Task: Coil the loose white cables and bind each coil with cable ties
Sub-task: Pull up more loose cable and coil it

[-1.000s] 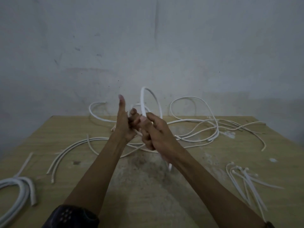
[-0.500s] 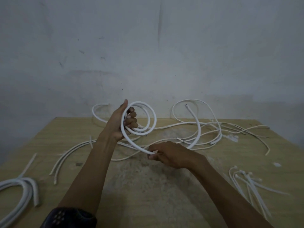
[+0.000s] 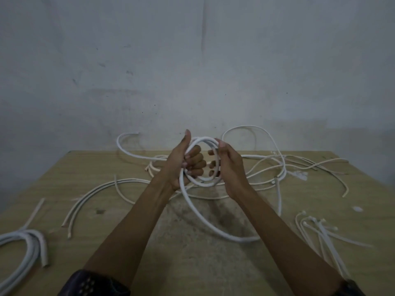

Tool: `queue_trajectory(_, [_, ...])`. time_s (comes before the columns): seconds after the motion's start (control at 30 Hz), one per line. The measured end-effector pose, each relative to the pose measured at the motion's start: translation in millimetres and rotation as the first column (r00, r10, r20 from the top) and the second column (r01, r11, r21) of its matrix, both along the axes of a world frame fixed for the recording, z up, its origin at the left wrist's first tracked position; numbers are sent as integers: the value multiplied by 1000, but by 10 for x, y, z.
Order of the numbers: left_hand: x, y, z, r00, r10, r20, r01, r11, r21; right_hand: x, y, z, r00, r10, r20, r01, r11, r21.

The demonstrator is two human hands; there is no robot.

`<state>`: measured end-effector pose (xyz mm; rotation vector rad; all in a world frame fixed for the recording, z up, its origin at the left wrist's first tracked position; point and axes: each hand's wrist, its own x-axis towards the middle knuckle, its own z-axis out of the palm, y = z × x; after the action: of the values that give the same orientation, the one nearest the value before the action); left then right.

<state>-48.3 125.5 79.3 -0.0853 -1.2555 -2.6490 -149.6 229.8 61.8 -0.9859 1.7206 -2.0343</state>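
Here both hands are gripping one white cable: the left hand is clenching its coil, the right hand is pinching the opposite side (tail trailing onto the table).

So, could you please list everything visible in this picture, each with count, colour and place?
coil being wound: one, white, held in both hands above the table centre, tail trailing down to the right
loose cables: several, white, spread over the far half of the table
finished coil: one, white, left edge
cable ties: a bunch, white, right near side
table: one, light wood, stained in the middle
wall: grey, behind
left hand: gripping the coil
right hand: on the coil's right side
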Motion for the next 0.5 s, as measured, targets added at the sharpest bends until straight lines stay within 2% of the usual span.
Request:
queue_trajectory(0.07, [-47, 88, 5, 999, -16, 37, 17, 1000, -8, -29, 1, -68, 951, -170, -258, 154, 985, -81])
queue_trajectory(0.13, [-45, 114, 33, 997, 4, 72, -1, 999, -41, -136, 35, -88, 820, -298, -489, 247, 955, -166])
queue_trajectory(0.23, [1, 130, 93, 989, 55, 138, -47, 997, -62, -290, 106, -26, 646, -323, -692, 276, 944, -182])
queue_trajectory(0.3, [17, 135, 119, 980, 77, 181, -66, 996, -68, -368, 129, -9, 559, -308, -770, 296, 942, -162])
queue_trajectory(0.5, [-31, 211, 140, 971, 155, 184, -155, 988, -18, -388, 95, 4, 490, -311, -815, 307, 936, -173])
